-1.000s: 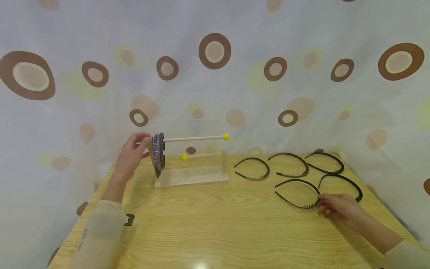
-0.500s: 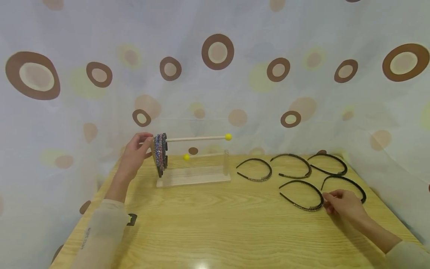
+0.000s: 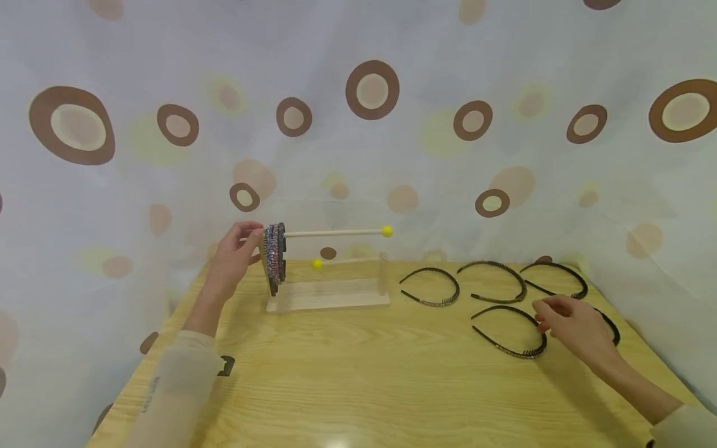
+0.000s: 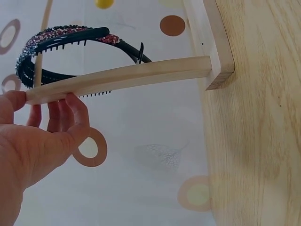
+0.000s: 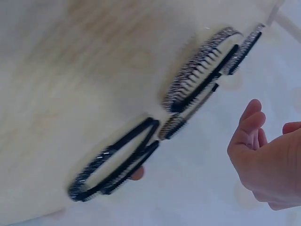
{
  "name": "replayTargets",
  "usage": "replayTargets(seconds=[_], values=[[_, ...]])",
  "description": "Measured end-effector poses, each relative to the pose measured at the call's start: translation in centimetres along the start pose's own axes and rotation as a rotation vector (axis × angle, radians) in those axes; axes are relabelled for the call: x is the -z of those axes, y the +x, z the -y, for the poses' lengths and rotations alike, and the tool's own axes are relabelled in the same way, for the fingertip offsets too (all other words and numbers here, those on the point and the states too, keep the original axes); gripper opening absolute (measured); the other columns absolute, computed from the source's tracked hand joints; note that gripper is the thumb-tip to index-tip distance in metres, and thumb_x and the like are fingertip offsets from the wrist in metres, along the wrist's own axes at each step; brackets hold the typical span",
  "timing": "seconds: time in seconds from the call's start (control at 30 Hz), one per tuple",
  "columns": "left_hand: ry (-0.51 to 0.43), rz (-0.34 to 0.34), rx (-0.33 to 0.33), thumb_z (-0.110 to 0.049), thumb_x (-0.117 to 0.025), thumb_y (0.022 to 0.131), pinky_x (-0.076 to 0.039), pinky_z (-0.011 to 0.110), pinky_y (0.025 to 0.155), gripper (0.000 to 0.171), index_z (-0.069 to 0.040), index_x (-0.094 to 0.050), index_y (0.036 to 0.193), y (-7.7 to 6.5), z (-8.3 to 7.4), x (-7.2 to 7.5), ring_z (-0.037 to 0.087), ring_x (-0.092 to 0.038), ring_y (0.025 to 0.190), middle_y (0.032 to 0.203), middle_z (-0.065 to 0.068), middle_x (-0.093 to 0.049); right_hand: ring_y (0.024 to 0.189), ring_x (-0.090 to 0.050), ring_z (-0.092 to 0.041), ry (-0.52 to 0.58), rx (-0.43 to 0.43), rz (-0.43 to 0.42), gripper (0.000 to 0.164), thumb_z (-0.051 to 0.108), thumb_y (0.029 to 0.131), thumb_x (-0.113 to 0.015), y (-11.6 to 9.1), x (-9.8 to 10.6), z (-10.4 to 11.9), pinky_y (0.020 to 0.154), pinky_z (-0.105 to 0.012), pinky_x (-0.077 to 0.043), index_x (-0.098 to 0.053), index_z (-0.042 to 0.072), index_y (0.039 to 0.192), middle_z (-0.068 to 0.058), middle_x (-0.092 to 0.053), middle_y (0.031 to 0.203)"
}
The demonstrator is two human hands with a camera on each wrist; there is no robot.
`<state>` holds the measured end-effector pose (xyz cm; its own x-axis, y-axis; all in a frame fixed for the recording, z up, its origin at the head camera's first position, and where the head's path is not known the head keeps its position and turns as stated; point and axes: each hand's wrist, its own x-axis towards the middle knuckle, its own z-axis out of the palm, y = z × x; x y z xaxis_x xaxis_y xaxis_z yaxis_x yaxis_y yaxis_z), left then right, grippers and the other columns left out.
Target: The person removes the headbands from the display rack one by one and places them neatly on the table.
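Over the right half of the pale wood-grained table, the head view shows the person's bare right hand raised just clear of the nearest black, curved, toothed headband with glittery trim; a second ago its fingertips were at that band's rounded end, so the grip is now released and the band lies on the table by itself. For the work in hand, this probably means that the handling of this band is over for the moment. Four more black, curved headbands lie behind and beside it, one partly hidden by the hand. The right forearm slants in from the lower right. On the other side, the bare left hand stays at the pale wooden stand, where a bundle of black headbands with sparkling, multicoloured trim hangs on the straight wooden upper dowel, tipped with a round yellow ball. In the left wrist view, that hand grasps the end of the flat, pale wooden upright, with the bundle just beyond it. In the right wrist view, the right hand holds nothing; its fingers bend loosely, well apart from the somewhat blurred headbands.
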<state>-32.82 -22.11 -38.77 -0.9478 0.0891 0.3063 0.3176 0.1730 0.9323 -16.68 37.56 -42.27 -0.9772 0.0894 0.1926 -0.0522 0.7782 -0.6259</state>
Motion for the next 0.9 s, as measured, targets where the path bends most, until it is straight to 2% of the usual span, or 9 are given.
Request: replayTargets(seconds=[0.1, 0.27, 0.33, 0.4, 0.53, 0.7, 0.9], values=[[-0.003, -0.004, -0.001, -0.031, -0.050, 0.109, -0.050, 0.050, 0.103, 0.047, 0.001, -0.045, 0.143, -0.5, -0.6, -0.1, 0.037, -0.047, 0.130, 0.140, 0.022, -0.046, 0.081, -0.070, -0.015, 0.039, 0.058, -0.030, 0.046, 0.041, 0.107, -0.052, 0.8, -0.5, 1.6, 0.065, -0.026, -0.058, -0.064, 0.001, 0.124, -0.009, -0.073, 0.098], [-0.005, -0.022, -0.008, -0.033, -0.052, 0.109, -0.050, 0.051, 0.102, 0.048, 0.001, -0.046, 0.142, -0.3, -0.4, -0.2, 0.037, -0.049, 0.127, 0.138, 0.022, -0.047, 0.080, -0.068, -0.012, 0.140, 0.115, -0.070, 0.039, 0.038, 0.107, -0.054, 2.3, -2.0, 5.3, 0.069, -0.021, -0.058, -0.067, 0.003, 0.120, -0.009, -0.073, 0.096], [-0.008, -0.035, -0.013, -0.036, -0.054, 0.107, -0.051, 0.051, 0.101, 0.049, -0.001, -0.048, 0.141, 0.2, 0.5, -0.1, 0.035, -0.051, 0.125, 0.137, 0.020, -0.049, 0.082, -0.068, -0.013, 0.206, 0.137, -0.081, 0.039, 0.038, 0.107, -0.055, 3.0, -2.9, 7.0, 0.070, -0.021, -0.057, -0.068, 0.004, 0.119, -0.010, -0.073, 0.096], [-0.005, -0.042, -0.017, -0.037, -0.054, 0.107, -0.052, 0.051, 0.100, 0.048, -0.001, -0.048, 0.140, 0.3, 0.6, -0.2, 0.035, -0.051, 0.124, 0.135, 0.020, -0.049, 0.082, -0.068, -0.016, 0.284, 0.159, -0.082, 0.037, 0.038, 0.106, -0.057, 3.7, -4.0, 8.7, 0.069, -0.022, -0.057, -0.069, 0.005, 0.118, -0.011, -0.073, 0.096], [-0.005, -0.059, -0.021, -0.036, -0.052, 0.108, -0.051, 0.051, 0.100, 0.045, -0.002, -0.048, 0.138, 0.4, 0.9, -0.4, 0.035, -0.052, 0.123, 0.134, 0.019, -0.049, 0.085, -0.067, -0.024, 0.445, 0.225, -0.058, 0.034, 0.036, 0.104, -0.061, 5.2, -6.8, 12.3, 0.069, -0.026, -0.057, -0.070, 0.006, 0.116, -0.009, -0.072, 0.095], [-0.026, -0.062, -0.011, -0.034, -0.052, 0.109, -0.050, 0.054, 0.102, 0.045, -0.001, -0.047, 0.138, 0.4, 0.9, -1.0, 0.034, -0.052, 0.122, 0.133, 0.019, -0.049, 0.084, -0.068, -0.029, 0.566, 0.299, -0.012, 0.030, 0.033, 0.103, -0.064, 7.0, -10.9, 16.5, 0.070, -0.028, -0.058, -0.071, 0.005, 0.113, -0.012, -0.071, 0.094], [-0.011, -0.075, -0.013, -0.036, -0.052, 0.108, -0.051, 0.052, 0.100, 0.044, -0.002, -0.049, 0.137, 0.5, 0.8, -0.8, 0.032, -0.052, 0.121, 0.131, 0.018, -0.050, 0.083, -0.069, -0.030, 0.707, 0.311, 0.092, 0.029, 0.032, 0.102, -0.066, 9.4, -16.2, 21.8, 0.069, -0.034, -0.058, -0.072, 0.005, 0.110, -0.019, -0.071, 0.096]])
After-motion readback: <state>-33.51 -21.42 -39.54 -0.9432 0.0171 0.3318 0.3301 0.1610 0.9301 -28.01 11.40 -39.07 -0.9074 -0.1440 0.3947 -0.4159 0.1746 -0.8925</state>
